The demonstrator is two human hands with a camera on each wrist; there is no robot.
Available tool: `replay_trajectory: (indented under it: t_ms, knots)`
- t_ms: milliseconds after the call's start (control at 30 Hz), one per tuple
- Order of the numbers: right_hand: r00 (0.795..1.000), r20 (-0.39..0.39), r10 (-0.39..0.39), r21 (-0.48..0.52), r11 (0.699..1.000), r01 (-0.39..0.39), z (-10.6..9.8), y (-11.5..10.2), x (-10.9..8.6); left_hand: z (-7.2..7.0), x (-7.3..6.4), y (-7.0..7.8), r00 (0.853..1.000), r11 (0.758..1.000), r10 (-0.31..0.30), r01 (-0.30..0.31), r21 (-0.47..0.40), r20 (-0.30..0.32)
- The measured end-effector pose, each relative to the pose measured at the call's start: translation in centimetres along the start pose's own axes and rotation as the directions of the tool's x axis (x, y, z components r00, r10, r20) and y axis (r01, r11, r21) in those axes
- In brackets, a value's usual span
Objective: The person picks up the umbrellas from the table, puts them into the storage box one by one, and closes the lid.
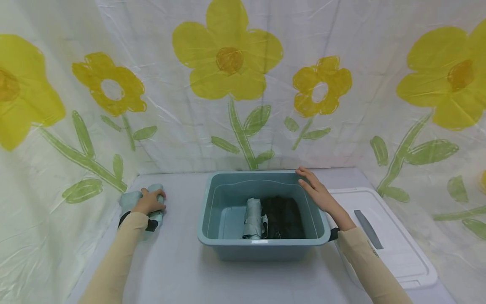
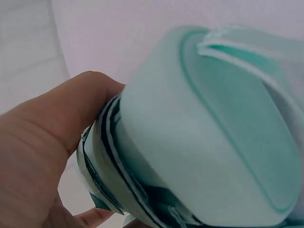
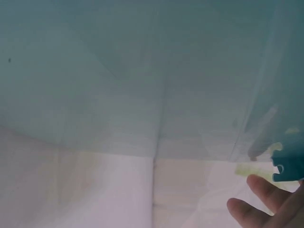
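At the far left of the table, my left hand [image 1: 149, 202] grips a pale mint bundle [image 1: 130, 198]. The left wrist view shows the bundle [image 2: 199, 137] as a smooth, thick rolled shape with dark-edged layers, thumb along one side and fingertips beneath. My right hand [image 1: 318, 195] rests at the right rim of a blue-green plastic bin [image 1: 262, 253], fingers fairly straight. In the right wrist view its fingers [image 3: 263, 190] show beside the bin's outer wall [image 3: 142, 85]. Inside the bin, a grey-green roll [image 1: 252, 217] lies beside a dark folded bundle [image 1: 284, 217].
A white lid [image 1: 398, 245] with a grey handle [image 1: 368, 229] lies flat on the table right of the bin, partly under my right forearm. The pale table [image 1: 171, 266] ends at a curtain [image 1: 159, 139] painted with yellow flowers.
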State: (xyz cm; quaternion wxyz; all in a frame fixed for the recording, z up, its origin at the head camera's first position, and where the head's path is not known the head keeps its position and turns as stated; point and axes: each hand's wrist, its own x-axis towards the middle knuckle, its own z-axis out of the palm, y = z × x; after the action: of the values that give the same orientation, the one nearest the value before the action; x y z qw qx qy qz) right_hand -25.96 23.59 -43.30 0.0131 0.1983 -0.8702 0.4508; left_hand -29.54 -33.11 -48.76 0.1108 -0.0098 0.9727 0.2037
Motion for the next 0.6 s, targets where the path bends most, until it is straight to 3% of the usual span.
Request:
replay_trajectory:
  t_ms: [367, 600]
  knots:
    - [1.000, -0.008, 0.008, 0.002, 1.000, -0.008, 0.0, -0.4, 0.1, -1.0, -1.1, 0.5, 0.998, 0.995, 0.049, -0.051, -0.083, -0.035]
    - [1.000, 0.008, 0.011, 0.012, 1.000, -0.011, -0.5, -3.7, -0.7, -1.6, -1.5, 0.8, 0.996, 0.988, 0.070, -0.076, -0.136, -0.050]
